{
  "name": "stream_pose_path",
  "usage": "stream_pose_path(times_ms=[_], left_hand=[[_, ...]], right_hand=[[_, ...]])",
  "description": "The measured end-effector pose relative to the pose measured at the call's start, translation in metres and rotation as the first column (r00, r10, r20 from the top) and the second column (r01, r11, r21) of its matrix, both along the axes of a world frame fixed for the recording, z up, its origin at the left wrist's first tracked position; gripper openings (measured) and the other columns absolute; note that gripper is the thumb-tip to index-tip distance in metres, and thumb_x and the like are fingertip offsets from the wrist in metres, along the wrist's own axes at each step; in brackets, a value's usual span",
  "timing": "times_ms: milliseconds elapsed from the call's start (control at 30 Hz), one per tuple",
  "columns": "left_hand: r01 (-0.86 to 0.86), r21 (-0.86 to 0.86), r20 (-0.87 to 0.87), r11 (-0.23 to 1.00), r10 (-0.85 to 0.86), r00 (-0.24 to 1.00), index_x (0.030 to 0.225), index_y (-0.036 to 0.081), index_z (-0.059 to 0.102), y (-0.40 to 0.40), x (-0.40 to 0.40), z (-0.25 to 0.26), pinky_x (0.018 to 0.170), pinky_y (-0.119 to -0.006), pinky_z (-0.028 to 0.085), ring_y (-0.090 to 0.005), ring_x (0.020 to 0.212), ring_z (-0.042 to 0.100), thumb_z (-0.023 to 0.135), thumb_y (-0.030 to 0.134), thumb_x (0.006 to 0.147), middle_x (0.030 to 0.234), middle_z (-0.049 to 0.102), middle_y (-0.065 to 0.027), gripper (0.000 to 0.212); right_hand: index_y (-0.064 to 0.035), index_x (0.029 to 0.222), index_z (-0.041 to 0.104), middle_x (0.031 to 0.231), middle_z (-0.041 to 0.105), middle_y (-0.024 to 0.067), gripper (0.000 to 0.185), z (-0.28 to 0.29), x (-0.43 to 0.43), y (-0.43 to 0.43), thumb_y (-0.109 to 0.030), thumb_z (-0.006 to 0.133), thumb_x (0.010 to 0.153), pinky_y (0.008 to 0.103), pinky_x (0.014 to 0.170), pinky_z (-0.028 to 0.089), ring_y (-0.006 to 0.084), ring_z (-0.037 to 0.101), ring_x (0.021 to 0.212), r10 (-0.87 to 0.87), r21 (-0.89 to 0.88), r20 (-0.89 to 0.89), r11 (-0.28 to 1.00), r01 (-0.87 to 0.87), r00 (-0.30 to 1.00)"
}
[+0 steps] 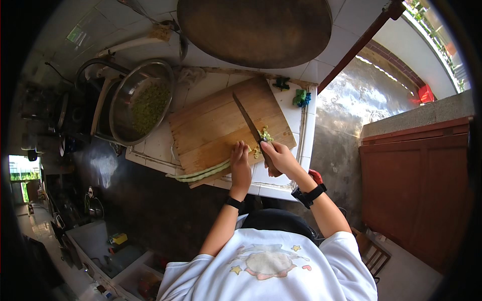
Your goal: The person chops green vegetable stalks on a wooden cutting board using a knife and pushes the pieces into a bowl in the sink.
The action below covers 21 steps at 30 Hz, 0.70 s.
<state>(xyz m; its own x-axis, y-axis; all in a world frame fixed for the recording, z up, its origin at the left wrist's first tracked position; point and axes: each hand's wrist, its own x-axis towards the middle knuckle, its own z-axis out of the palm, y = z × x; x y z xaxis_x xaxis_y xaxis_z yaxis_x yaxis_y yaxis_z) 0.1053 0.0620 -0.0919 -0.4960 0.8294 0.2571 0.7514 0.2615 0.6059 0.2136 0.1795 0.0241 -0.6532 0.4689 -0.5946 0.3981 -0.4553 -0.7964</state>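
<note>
My right hand (280,158) grips the handle of a kitchen knife (246,117), its blade pointing up and left over a wooden cutting board (218,109). Fingers together, my left hand (240,165) presses on long pale-green vegetable strips (203,171) along the board's near edge; their left ends stick out past it. Small chopped green pieces (266,134) lie just right of the blade, and a few more sit between the knife and my left fingertips. Left of the board, a steel bowl (117,109) holds many chopped green pieces (151,107).
The board rests on a white tiled counter (308,131). A large round dark pan or lid (256,30) is beyond it. Green and blue crumpled items (300,98) lie at the right corner. A curved faucet (94,64) stands behind the bowl; a reddish-brown cabinet (414,184) is at the right.
</note>
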Motion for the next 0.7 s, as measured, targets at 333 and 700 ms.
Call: stream_pose_path(times_ms=[333,700], left_hand=[[-0.125,-0.032,-0.024,0.992,0.124,0.992,0.117,-0.003,0.053,0.001,-0.004,0.007,0.104,-0.049,0.026,-0.0325,0.124,0.039,0.047,0.0,0.085,0.127,0.049,-0.0185,0.033],[0.045,-0.185,-0.232,0.982,-0.088,0.969,0.127,-0.006,0.041,0.006,0.012,0.006,0.104,-0.05,0.024,-0.0318,0.128,0.033,0.048,0.0,0.081,0.132,0.041,-0.0194,0.046]], right_hand=[[-0.0008,0.083,0.05,0.057,0.053,0.0058,0.045,-0.004,0.036,-0.014,-0.045,0.047,0.09,0.0253,0.034,0.041,0.0132,0.049,0.036,0.071,-0.021,0.158,0.997,-0.069,0.985],[-0.0007,0.083,0.048,0.057,0.051,0.0049,0.041,0.01,0.021,-0.028,-0.04,0.045,0.093,0.0248,0.034,0.04,0.0132,0.05,0.038,0.038,-0.044,0.094,0.998,-0.034,0.995]])
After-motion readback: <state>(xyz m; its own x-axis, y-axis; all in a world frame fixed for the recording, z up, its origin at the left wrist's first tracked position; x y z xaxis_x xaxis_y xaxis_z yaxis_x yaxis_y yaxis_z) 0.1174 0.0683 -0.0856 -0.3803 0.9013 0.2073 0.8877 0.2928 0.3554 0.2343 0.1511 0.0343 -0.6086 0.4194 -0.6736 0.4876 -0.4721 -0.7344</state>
